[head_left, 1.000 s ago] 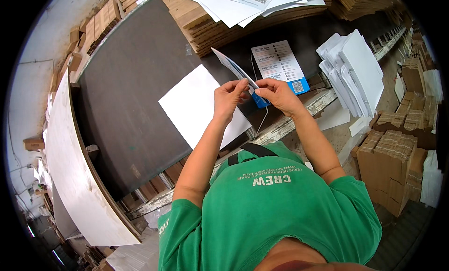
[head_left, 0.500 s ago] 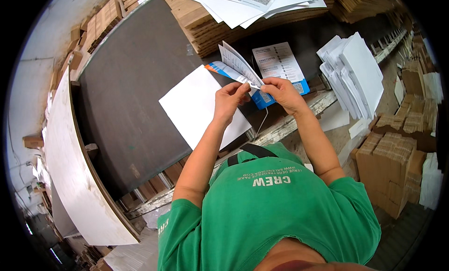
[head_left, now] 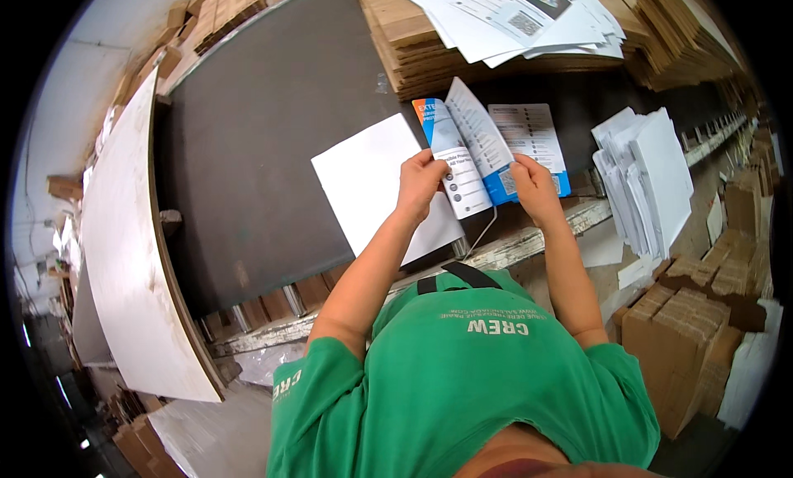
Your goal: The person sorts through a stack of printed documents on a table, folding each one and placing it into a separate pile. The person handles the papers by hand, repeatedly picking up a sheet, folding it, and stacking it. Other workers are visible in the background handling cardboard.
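A printed leaflet [head_left: 479, 131], in white and blue with an orange corner, is spread apart between my hands. My left hand [head_left: 423, 186] pinches the edge of its left panel, thumb on the print. At the lower right of the other panel, my right hand [head_left: 537, 191] has its fingers closed on the edge. Under and beside my left hand lies a blank white sheet or stack [head_left: 363, 185] on the dark belt. A second white and blue leaflet [head_left: 533, 135] lies flat behind my right hand, partly covered by the held one.
Flat cardboard stacks [head_left: 405, 44] stand at the far side, topped with loose printed sheets [head_left: 496, 11]. White papers [head_left: 648, 177] stand bunched at the right. A dark belt [head_left: 264, 139] stretches left to a pale board [head_left: 124, 247]. Brown cartons [head_left: 677, 346] are stacked at lower right.
The leaflet has been opened out: its panels, close together before, now face up. My hands have moved apart. The whole view has shifted, with the surroundings lying further right.
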Available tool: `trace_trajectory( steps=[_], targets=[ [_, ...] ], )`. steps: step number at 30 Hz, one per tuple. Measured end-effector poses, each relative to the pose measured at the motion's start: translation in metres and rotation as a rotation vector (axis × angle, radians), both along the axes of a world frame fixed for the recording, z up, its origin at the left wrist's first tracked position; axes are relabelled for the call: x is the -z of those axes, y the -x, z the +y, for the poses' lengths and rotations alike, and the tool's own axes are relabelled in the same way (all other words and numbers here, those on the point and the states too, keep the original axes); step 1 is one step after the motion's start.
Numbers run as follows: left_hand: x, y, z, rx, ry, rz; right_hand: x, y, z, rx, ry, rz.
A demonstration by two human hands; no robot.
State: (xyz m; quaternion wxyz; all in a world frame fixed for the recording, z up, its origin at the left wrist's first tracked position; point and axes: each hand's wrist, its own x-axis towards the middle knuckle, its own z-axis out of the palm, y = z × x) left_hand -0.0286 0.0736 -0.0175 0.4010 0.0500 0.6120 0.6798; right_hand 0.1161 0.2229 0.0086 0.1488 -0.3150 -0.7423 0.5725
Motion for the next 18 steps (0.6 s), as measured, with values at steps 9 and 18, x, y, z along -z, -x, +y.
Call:
trace_trajectory(
  steps=[9, 18],
  targets=[
    [0.027, 0.009, -0.129, -0.288, 0.664, 0.617, -0.005, 0.006, -0.025, -0.068, -0.515, -0.001],
    [0.070, -0.003, -0.168, -0.354, 0.904, 1.060, -0.008, 0.010, -0.029, -0.116, -0.506, -0.043]
  ],
)
